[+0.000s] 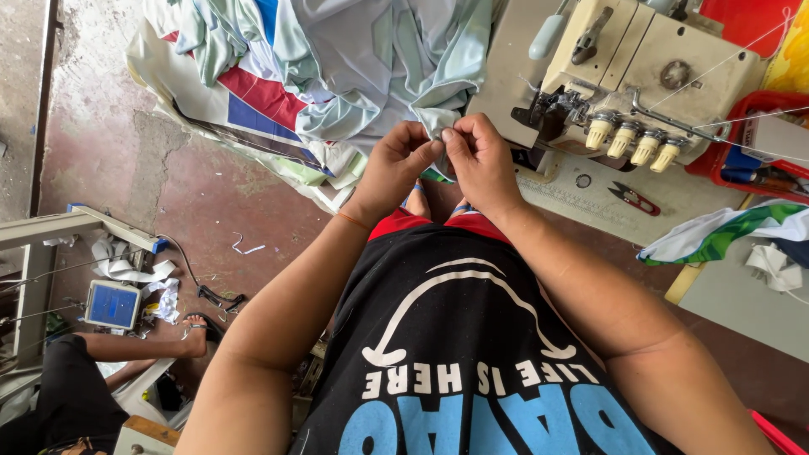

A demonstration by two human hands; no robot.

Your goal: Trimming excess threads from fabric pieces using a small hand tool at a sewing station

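My left hand (398, 164) and my right hand (479, 156) meet at the fingertips and pinch the edge of a pale mint-green fabric piece (383, 72). The fabric hangs from a large pile in front of me, mixed with white, red and blue cloth. Both hands sit just left of a cream overlock sewing machine (640, 67), close to its presser foot (552, 114). The pinched edge is apart from the machine's needle area.
Small red-handled thread snips (632, 199) lie on the machine table (590, 190). A red bin (750, 139) and green-white cloth (733, 227) are at the right. Another person's leg and foot (168, 341) rest by a blue control box (112, 305) at lower left.
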